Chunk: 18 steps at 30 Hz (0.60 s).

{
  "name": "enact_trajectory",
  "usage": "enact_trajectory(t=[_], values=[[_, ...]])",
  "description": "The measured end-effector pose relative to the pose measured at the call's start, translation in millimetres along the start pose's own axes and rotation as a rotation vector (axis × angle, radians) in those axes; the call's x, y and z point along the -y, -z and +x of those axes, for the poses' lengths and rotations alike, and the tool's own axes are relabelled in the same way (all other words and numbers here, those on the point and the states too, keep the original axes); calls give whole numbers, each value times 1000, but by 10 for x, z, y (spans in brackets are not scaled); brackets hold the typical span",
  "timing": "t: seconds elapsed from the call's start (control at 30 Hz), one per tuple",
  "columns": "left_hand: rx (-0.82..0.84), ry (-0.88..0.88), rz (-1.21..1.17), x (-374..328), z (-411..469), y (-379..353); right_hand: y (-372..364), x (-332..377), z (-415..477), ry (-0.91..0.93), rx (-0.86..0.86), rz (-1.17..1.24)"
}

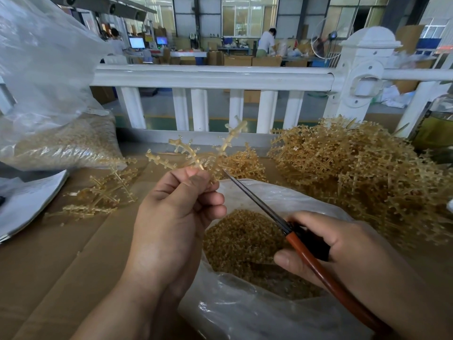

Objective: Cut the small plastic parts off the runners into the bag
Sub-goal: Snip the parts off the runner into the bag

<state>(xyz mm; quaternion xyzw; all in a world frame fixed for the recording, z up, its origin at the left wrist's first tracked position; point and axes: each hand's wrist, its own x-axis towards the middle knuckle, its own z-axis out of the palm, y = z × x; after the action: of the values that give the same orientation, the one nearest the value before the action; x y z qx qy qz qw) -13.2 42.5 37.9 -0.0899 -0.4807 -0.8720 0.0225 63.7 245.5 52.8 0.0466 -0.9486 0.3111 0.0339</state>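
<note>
Left hand (pixel 176 212) is pinching a branched runner (pixel 196 154) above the bag's (pixel 245 315) far rim, stem tilting up and away. Right hand (pixel 331 246), over the bag, is gripping scissors (pixel 259 207). The blade tips are lying just right of the left fingers (pixel 208 200), at the runner's base.

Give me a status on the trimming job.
Done: cut parts part-fill the open bag, and a second bag at left holds more. In hand: the left hand holds a runner; the right hand brings scissors to its branches. Left: the big runner pile at right.
</note>
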Motion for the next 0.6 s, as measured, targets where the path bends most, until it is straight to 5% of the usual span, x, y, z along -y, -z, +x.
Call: enact_trajectory(t=[0.6], values=[[-76,-82,113,-1,-21,-15,56,1,-16,26,83,-6]])
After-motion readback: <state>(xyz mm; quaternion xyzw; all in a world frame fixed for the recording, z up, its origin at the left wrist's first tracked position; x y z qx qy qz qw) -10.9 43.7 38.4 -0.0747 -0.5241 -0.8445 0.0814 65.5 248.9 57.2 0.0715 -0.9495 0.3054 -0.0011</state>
